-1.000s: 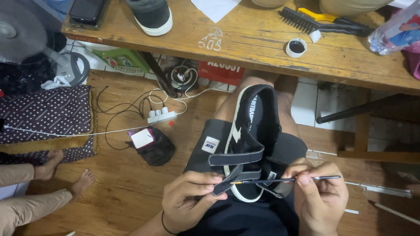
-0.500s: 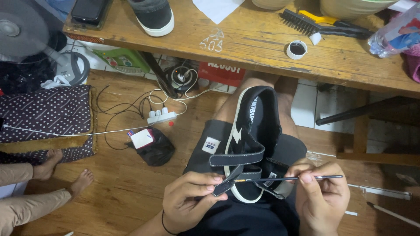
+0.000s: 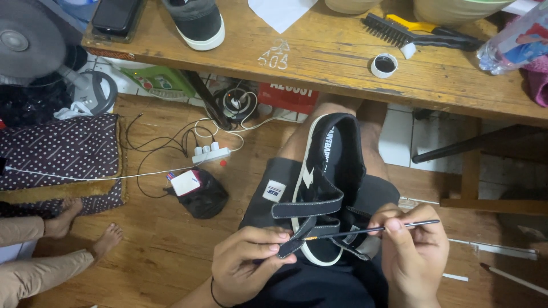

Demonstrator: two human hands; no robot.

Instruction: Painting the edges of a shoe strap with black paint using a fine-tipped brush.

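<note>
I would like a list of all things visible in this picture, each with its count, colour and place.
Black shoe: 1, black with white trim, on the person's lap, strap held by the left hand.
Thin brush: 1, dark, in the right hand, tip at the strap.
Wooden table: 1, brown, top of the picture.
Grey shoe: 1, grey with white sole, on the table, left.
Phone: 1, black, table's left corner.
Scrub brush: 1, black and yellow, on the table, right.
Small cap: 1, white with dark inside, on the table.
Power strip: 1, white, on the floor.
Fan: 1, grey, far left.
Another person's feet: 2, bare, lower left.
Left hand: 1, pinching the strap.
Right hand: 1, gripping the brush.
</note>
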